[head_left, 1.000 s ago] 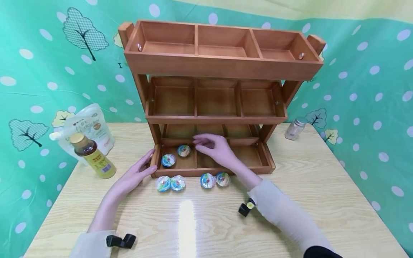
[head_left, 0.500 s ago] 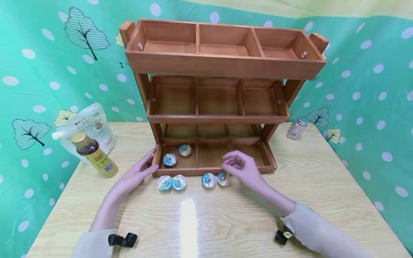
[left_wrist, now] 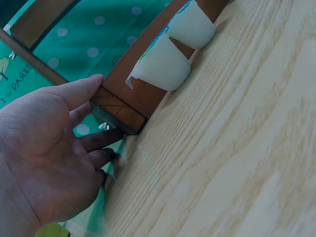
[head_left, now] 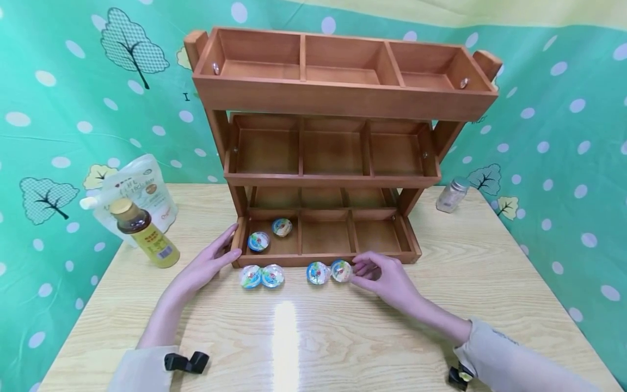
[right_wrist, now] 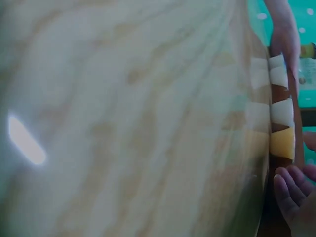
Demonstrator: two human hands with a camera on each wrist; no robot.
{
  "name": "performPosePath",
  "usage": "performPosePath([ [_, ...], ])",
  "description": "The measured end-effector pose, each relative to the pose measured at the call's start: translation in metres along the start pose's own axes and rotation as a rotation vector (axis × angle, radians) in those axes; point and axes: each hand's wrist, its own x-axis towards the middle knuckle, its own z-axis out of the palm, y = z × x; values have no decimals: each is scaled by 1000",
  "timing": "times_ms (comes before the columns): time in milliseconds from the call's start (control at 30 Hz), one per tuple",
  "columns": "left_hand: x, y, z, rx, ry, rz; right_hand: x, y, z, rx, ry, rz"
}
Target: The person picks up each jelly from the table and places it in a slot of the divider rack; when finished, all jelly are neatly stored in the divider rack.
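My left hand [head_left: 203, 269] rests against the left end of the bottom tray of a brown wooden rack [head_left: 333, 260], its thumb on the tray's corner [left_wrist: 121, 106] in the left wrist view. My right hand [head_left: 389, 280] is at the right side of a foil-lidded jelly cup [head_left: 341, 270], thumb and fingers apart. In the right wrist view this cup [right_wrist: 282, 144] looks yellow and stands beside the fingers. A white cup [head_left: 318, 273] adjoins it. Another joined pair of cups [head_left: 262, 276] stands further left. Two cups [head_left: 258, 241] sit in the tray's left compartment.
The rack's middle tier [head_left: 333, 179] and top tier [head_left: 343, 98] overhang the bottom tray. At the left stand a yellow-labelled bottle [head_left: 153, 239] and a white spouted pouch [head_left: 157, 201]. A glass jar with a grey lid [head_left: 452, 196] stands at the right.
My right hand has moved from above the bottom tray, rightward and toward me, down to the rightmost cup. My left hand has stayed at the tray's end.
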Motion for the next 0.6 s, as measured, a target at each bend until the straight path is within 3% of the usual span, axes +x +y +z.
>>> performPosePath([
  [200,0,0,0,4,0,-3,0,-5,7,-47,-1,51],
  [467,0,0,0,10,8,1,1,-10,22,-209,76,17],
  [600,0,1,0,32,19,-12,2,-11,26,-236,105,28],
])
